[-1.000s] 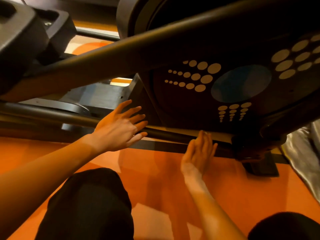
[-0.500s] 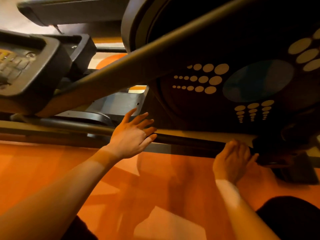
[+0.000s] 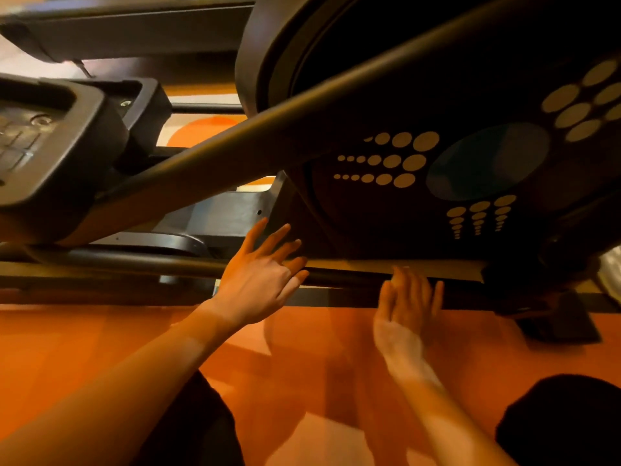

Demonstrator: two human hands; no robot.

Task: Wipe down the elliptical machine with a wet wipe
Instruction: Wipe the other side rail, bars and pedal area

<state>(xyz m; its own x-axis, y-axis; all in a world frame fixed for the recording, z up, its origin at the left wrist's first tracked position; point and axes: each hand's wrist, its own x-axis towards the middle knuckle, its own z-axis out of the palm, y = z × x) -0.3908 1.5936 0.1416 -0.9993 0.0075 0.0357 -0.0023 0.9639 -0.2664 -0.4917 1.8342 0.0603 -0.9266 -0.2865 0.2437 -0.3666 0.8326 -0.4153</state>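
Orange floor (image 3: 84, 348), one, under everything. Elliptical machine (image 3: 386, 213), one, fills the upper view, its dotted black housing just above the hands. Low rail (image 3: 342, 275), one, along its base. Right hand (image 3: 406, 311): fingers straight and together, laid flat against that rail. I judge it the wiping hand, though I see no wet wipe, count nil. Left hand (image 3: 258, 280): fingers spread, holding nothing, braced on the housing edge, likely for balance. Pedal (image 3: 57, 153), one, at left. Knees (image 3: 201, 428), two, dark.
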